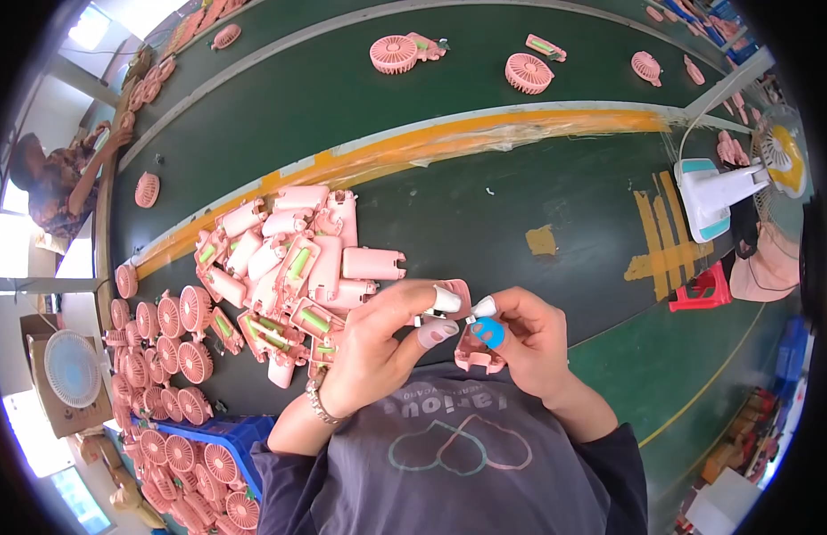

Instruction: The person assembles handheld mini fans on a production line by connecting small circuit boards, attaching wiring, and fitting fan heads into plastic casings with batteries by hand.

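You are holding a pink plastic handle housing (479, 357), notched at its near end, just in front of your dark grey shirt (449, 490). Your right hand (531, 343) is gripping it between curled fingers and a blue-covered thumb; your left hand (378, 334), curling inward, is pinching a mostly hidden small piece (421, 319). More housings (373, 263) are lying piled left.

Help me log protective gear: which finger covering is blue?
The blue covering on the right hand, at the thumb; the other visible coverings are white or pale.
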Demonstrator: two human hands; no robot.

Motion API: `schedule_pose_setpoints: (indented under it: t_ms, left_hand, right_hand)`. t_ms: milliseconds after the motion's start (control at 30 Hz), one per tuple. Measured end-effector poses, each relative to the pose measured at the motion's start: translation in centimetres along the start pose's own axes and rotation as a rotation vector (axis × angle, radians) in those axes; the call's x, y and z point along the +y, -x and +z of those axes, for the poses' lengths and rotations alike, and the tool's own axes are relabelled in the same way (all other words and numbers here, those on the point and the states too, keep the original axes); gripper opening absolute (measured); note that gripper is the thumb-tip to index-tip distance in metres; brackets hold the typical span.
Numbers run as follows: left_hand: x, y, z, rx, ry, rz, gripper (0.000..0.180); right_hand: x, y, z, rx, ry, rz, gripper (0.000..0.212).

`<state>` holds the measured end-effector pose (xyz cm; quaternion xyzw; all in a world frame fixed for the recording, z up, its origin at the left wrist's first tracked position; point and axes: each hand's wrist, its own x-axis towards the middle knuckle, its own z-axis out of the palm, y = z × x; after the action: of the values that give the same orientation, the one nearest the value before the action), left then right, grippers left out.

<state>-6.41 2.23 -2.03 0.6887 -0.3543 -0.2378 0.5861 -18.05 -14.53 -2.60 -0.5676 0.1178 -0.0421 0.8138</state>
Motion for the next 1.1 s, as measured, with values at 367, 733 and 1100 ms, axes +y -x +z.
schedule_pose_setpoints:
  t_ms: [367,733,1100]
  left_hand:
    - [-2.4,0.5,1.3,0.210,0.270,-0.072,0.037]
    - [-0.9,0.3,1.6,0.097,-0.060,0.091,0.022]
    - [2.0,-1.6,3.2,0.065,-0.023,0.173,0.015]
  right_hand:
    - [1.9,-0.2,-0.3,-0.041,-0.172,0.066,0.014]
    - [0.0,1.6,-0.2,0.084,-0.054,-0.072,0.012]
    - [-1.5,-0.2,-1.2,0.276,0.822,-0.903,0.025]
